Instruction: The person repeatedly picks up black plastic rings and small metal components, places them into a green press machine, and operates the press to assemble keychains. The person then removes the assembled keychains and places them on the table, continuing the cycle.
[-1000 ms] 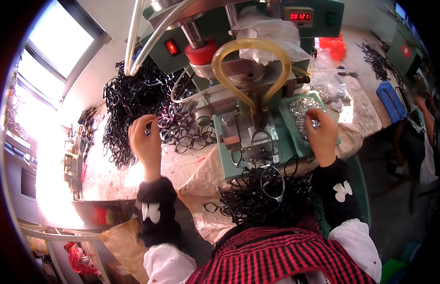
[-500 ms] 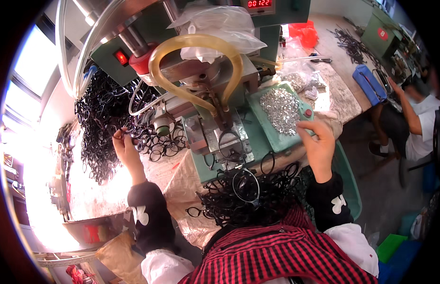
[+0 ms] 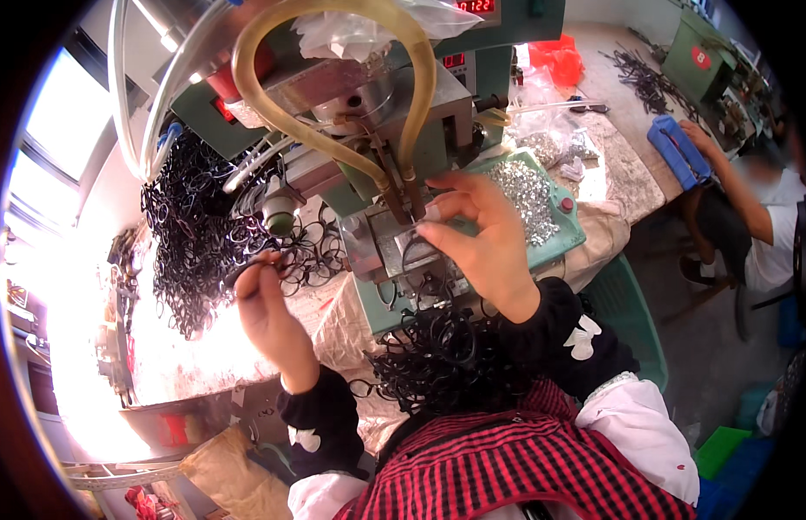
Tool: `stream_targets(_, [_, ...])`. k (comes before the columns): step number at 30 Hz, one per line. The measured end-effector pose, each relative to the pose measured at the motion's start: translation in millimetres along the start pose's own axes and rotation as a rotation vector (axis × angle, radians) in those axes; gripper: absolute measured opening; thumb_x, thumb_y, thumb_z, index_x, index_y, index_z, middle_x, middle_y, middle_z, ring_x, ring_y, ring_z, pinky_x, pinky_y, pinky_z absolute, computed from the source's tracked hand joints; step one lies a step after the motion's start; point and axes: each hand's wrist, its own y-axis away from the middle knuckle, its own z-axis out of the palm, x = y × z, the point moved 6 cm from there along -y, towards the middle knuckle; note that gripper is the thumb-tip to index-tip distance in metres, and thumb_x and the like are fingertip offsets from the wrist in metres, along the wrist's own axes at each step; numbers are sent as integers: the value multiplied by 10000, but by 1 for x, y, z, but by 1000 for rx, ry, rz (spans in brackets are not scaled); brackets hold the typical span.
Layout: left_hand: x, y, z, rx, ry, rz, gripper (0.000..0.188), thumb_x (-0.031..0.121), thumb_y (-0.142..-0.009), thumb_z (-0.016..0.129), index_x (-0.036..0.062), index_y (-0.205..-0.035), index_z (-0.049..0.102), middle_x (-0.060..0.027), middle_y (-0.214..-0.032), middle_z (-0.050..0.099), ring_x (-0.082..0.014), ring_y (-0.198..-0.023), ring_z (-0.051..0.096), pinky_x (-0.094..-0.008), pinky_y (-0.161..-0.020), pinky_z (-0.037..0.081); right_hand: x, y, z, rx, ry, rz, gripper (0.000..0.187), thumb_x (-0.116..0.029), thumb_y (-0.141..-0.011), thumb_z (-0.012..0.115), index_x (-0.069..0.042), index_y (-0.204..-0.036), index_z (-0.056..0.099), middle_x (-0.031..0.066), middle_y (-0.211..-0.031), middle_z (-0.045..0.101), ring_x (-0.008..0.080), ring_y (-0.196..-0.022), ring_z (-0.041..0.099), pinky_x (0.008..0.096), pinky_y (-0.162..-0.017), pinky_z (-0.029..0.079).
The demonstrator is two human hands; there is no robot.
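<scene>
My left hand pinches a black eyeglass frame near the edge of a big tangled heap of black frames. Over the green bench machine, my right hand has thumb and forefinger close together at the metal fixture; anything between the fingertips is too small to make out. A dark frame rim sits at the fixture, just below those fingertips. Beside my right hand, a green tray carries many small silvery metal pieces. More black frames lie piled below the machine, against my apron.
A yellowish hose loops over the fixture from the press head. A green-capped knob juts out at its left. Plastic bags lie behind the tray. At far right, a co-worker's arm reaches to a blue case.
My right hand has moved left from the tray's edge to the fixture. My left hand has come nearer, bringing a frame from the heap. The press head and hose have shifted up and left.
</scene>
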Motion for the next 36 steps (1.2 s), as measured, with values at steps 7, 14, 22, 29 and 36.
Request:
stream_targets(7, [120, 25, 33, -333, -23, 693, 143, 77, -1023, 545, 26, -1108, 649, -229, -1087, 673, -334, -1023, 640, -471, -930, 545, -18, 10, 10, 6, -156, 69, 448, -15, -845, 701, 5, -1278, 587, 81, -1062, 726, 150, -970, 692, 287, -869, 518])
stream_targets(14, [89, 58, 107, -827, -271, 767, 450, 71, -600, 754, 150, -1040, 806, -58, -1121, 722, -322, -936, 668, -502, -892, 576, 36, -11, -75, -46, 1117, -212, 190, -132, -807, 750, -69, -985, 733, 183, -1182, 662, 402, -1216, 582, 476, -1020, 475])
stream_targets(22, [79, 53, 105, -827, -248, 757, 464, 63, -616, 764, 181, -1063, 801, -34, -1162, 717, -228, -780, 593, -487, -951, 570, 56, 2, -107, 71, 1155, -348, 113, -126, -784, 775, -53, -839, 709, 175, -1187, 660, 402, -1223, 580, 479, -991, 476])
stream_targets(29, [83, 90, 63, -652, -356, 570, 480, 133, -725, 866, 98, -1184, 731, -176, -1295, 664, -381, -1179, 641, -455, -975, 539, 59, 14, -122, 267, 678, -83, 35, -18, -890, 697, -24, -923, 686, 83, -932, 704, 196, -830, 670, 315, -775, 522])
stream_targets(36, [85, 28, -38, 188, -266, 44, 169, -29, -938, 640, -53, -1104, 665, -151, -1112, 689, -250, -1065, 646, -367, -1000, 482, 94, 17, -141, 354, -58, 144, 84, 15, -936, 656, -1, -1018, 648, 27, -917, 655, 99, -840, 605, 241, -767, 476])
